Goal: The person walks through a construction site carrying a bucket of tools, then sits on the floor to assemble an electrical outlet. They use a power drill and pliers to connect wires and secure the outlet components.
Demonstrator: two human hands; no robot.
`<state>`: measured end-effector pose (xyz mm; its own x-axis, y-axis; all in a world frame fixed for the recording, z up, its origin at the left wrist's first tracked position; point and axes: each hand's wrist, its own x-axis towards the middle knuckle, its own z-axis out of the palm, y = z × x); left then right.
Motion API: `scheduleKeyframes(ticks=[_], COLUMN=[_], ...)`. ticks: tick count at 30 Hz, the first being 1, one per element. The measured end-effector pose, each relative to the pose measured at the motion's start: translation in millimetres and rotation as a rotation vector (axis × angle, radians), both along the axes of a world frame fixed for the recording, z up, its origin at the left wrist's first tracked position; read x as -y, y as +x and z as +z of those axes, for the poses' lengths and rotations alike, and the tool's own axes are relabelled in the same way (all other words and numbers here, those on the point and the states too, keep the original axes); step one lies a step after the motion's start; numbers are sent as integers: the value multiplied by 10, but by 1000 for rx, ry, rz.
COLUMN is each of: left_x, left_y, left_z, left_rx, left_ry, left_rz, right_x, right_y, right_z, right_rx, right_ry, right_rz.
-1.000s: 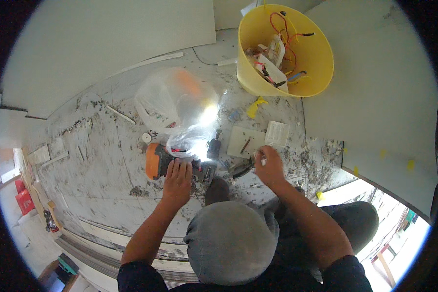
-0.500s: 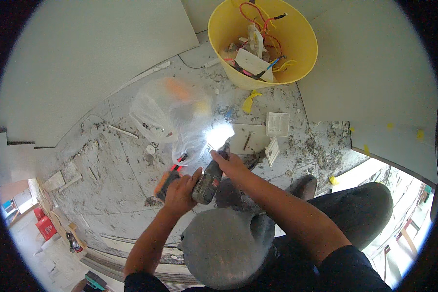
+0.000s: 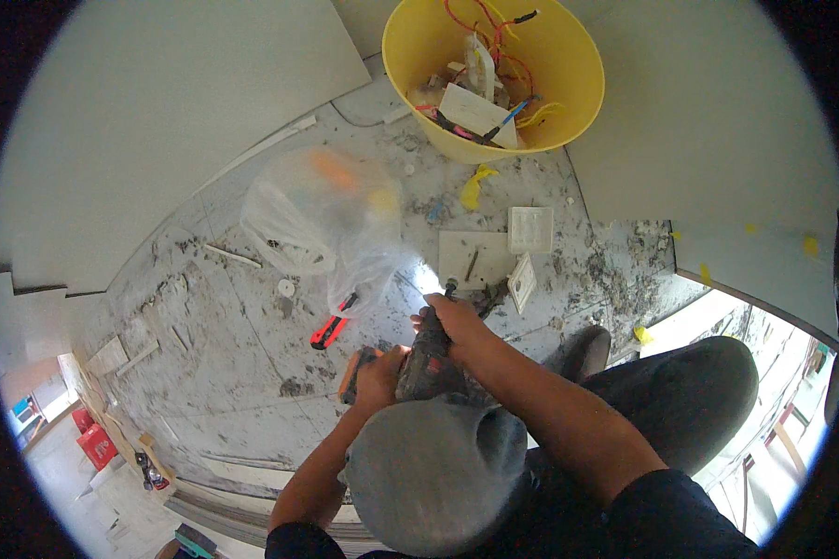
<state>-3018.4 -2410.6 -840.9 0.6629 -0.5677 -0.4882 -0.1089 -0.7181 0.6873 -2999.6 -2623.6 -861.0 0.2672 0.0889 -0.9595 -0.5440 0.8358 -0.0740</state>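
Observation:
A dusty dark power drill (image 3: 427, 365) with its light on is held between my hands, low over the floor. My left hand (image 3: 379, 380) is closed round its handle, beside the orange and black battery (image 3: 355, 369). Fingers of my right hand (image 3: 456, 322) wrap round the front end by the chuck, and a dark tip (image 3: 450, 288) shows just beyond them. A red and black utility knife (image 3: 330, 332) lies on the floor left of the drill, its upper end by a clear plastic bag (image 3: 322, 214). A grey cap (image 3: 433, 475) hides the drill's rear.
A yellow bucket (image 3: 583, 102) with wires and scraps stands ahead. A flat white plate (image 3: 452, 252) with a thin rod on it, a white square box (image 3: 530, 229) and a white frame (image 3: 522, 283) lie on the dirty floor (image 3: 224, 345). Grey panels (image 3: 186, 93) border the space.
The drill has been drawn back toward me and slightly right, with both hands still on it. Its bright patch on the floor is smaller. The utility knife now shows in full.

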Motion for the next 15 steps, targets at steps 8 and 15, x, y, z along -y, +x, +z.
scheduleKeyframes(ticks=[8, 15], left_x=[171, -43], left_y=[99, -211], left_z=[136, -349], left_rx=[-42, -411], left_ry=[-150, -331], left_rz=[120, 579], right_x=[220, 513], right_y=[9, -152], right_z=[-201, -1134], right_rx=[63, -203], right_ry=[-104, -1061], right_rz=[105, 533])
